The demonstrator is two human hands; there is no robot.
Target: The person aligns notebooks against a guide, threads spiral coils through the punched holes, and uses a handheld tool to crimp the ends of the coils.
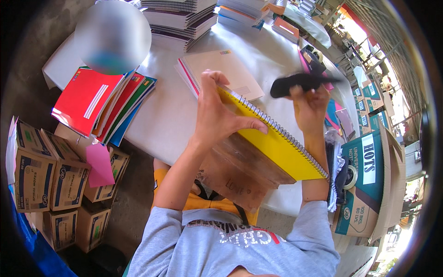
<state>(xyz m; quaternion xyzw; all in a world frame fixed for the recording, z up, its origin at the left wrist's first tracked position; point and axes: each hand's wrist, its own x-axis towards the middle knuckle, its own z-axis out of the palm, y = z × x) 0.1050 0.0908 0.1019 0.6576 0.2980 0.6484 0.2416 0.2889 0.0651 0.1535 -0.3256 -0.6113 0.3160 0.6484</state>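
A yellow spiral notebook (277, 150) is tilted on edge in front of me, its wire coil running along the upper side. My left hand (219, 108) grips its far left end, thumb on the yellow cover and fingers over the edge. In my right hand (310, 104) is a black, flat, elongated object (295, 84), smeared by motion, held above the table past the coil; its kind is unclear. Below the notebook, a brown cardboard piece (235, 168) with handwriting lies against the table edge. Pale-covered spiral notebooks (226, 69) rest just beyond my left hand.
Red, green and blue notebooks (85, 104) are stacked at the left table corner. Tall spiral notebook stacks (177, 21) stand at the back. Cartons (34, 171) fill the floor on the left; an open teal-and-brown carton (364, 184) with a tape roll (351, 177) beside it is at right.
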